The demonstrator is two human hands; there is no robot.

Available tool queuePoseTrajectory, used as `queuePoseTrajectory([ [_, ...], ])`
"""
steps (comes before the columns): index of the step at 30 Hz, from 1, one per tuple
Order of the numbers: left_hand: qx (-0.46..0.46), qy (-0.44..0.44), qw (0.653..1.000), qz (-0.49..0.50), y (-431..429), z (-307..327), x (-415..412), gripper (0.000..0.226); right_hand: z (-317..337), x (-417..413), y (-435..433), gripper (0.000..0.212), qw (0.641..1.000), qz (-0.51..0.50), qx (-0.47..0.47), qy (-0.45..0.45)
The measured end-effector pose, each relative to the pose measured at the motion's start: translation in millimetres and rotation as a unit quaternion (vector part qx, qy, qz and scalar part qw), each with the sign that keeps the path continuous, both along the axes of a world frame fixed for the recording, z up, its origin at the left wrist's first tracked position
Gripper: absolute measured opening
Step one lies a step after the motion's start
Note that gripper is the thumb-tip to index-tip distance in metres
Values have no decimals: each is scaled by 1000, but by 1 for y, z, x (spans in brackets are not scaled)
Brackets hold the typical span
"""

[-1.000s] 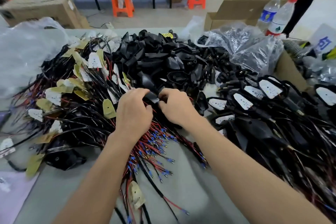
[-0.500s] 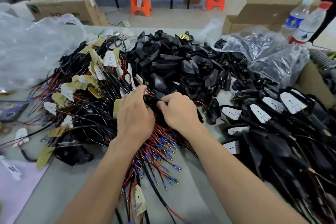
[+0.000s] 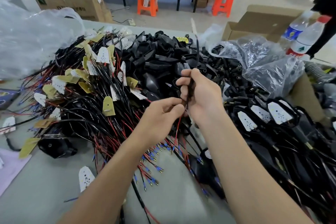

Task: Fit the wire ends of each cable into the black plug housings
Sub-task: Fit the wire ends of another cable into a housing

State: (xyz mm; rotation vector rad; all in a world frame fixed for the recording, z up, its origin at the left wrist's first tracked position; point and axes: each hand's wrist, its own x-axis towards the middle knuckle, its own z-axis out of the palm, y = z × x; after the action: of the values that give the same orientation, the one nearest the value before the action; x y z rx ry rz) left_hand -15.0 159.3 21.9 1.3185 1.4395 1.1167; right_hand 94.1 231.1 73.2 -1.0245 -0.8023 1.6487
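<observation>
Above the tabletop [image 3: 54, 187], the right hand [image 3: 201, 96] grips a black cable [image 3: 197, 51], its long axis nearly upright. The left hand [image 3: 163, 112], just below and beside it, pinches the cable's red wire [image 3: 177, 129], whose ends hang down toward the person. The heap of black plug housings [image 3: 160, 60] lies just beyond both hands.

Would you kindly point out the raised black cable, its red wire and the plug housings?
Black cable [image 3: 197, 51]: head view, upright stretch.
Red wire [image 3: 177, 129]: head view, hanging part.
Plug housings [image 3: 160, 56]: head view, heap's middle.
</observation>
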Motion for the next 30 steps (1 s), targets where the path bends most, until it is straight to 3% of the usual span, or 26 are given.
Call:
queuePoseTrajectory([
  [3, -21, 36, 997, -66, -3, 0, 10, 32, 10, 15, 11, 32, 995, -31, -20, 93],
  [5, -32, -20, 996, -83, -6, -1, 12, 29, 15, 25, 17, 31, 992, -59, -17, 113],
  [8, -35, -132, 990, -22, -7, -3, 13, 28, 17, 38, 17, 25, 998, -49, 25, 1],
  [11, -26, -73, 996, 32, -3, -8, 15, 32, 11, 50, 5, 17, 978, 45, 115, -170],
  [13, -20, -51, 998, 5, 0, -9, 14, 30, 6, 56, -6, 19, 958, 115, 144, -218],
  [15, -14, 14, 999, -31, 3, -10, 10, 27, 3, 66, -13, 22, 960, 101, 147, -218],
  [19, 64, 247, 965, 55, 15, -13, 1, 18, 5, 92, -14, 22, 968, 10, 140, -207],
  [21, 62, 392, 917, 30, 22, -12, 11, 16, 4, 100, -15, 21, 968, 3, 138, -210],
  [24, 25, 572, 820, -31, 30, -18, 29, 42, 0, 104, -19, 23, 969, 4, 134, -208],
  [27, 35, 620, 783, -38, 35, -26, 37, 41, -7, 104, -23, 24, 972, -10, 118, -202],
  [30, 33, 572, 819, -36, 34, -30, 35, 20, -13, 106, -24, 24, 974, -17, 117, -193],
])
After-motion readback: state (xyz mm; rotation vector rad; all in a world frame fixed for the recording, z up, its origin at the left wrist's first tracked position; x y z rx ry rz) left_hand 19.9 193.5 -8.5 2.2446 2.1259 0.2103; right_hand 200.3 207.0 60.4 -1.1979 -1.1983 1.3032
